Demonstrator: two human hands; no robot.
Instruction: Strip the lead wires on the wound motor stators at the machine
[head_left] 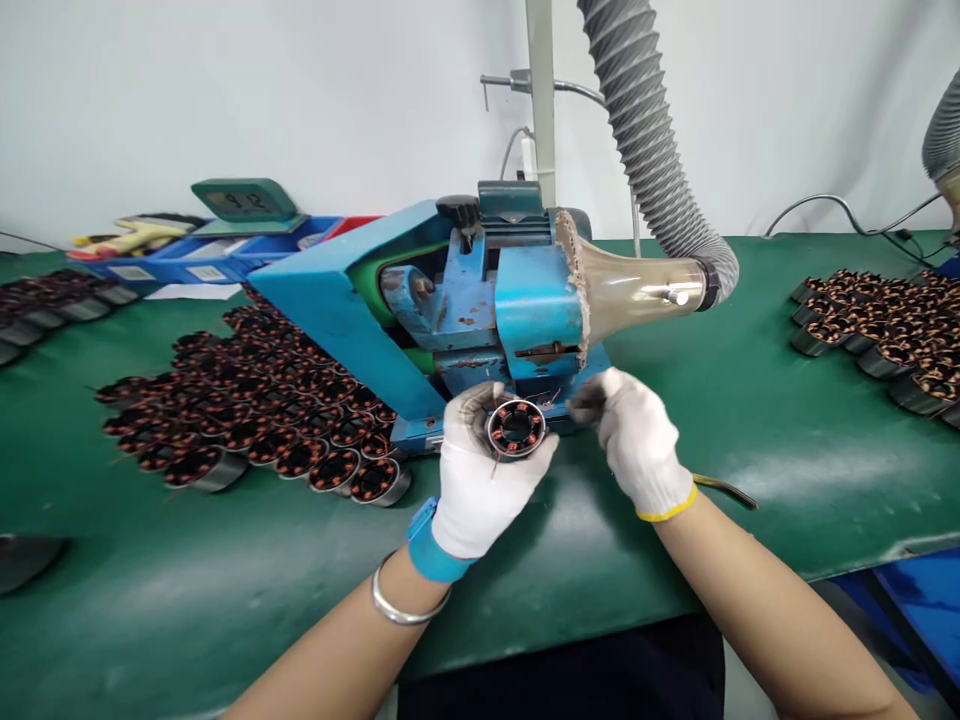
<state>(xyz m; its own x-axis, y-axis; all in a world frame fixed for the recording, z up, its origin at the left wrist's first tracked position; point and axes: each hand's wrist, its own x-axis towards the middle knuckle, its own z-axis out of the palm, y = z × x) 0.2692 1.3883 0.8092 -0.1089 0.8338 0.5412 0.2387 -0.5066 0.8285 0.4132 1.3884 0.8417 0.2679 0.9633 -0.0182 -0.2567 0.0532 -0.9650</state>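
My left hand (484, 485), in a white glove with dark fingertips, is closed around a motor stator (516, 430). This stator is a metal ring with copper windings on a black core, its open face turned up toward me. Thin wire ends stick out from its edge. To its right, my gloved right hand (641, 440) is held apart from the stator, fingers curled and pinched together; whatever is between the fingertips is too blurred to make out. Just behind both hands stands a blue belt grinding machine (536, 300) with a clear funnel (637, 290) on its right side.
Rows of stators (262, 400) stand left of the machine, and another group (892, 340) is at the far right. A grey ribbed hose (637, 120) runs up from the funnel. Blue bins (165, 262) and a small clock (244, 202) sit at the back left.
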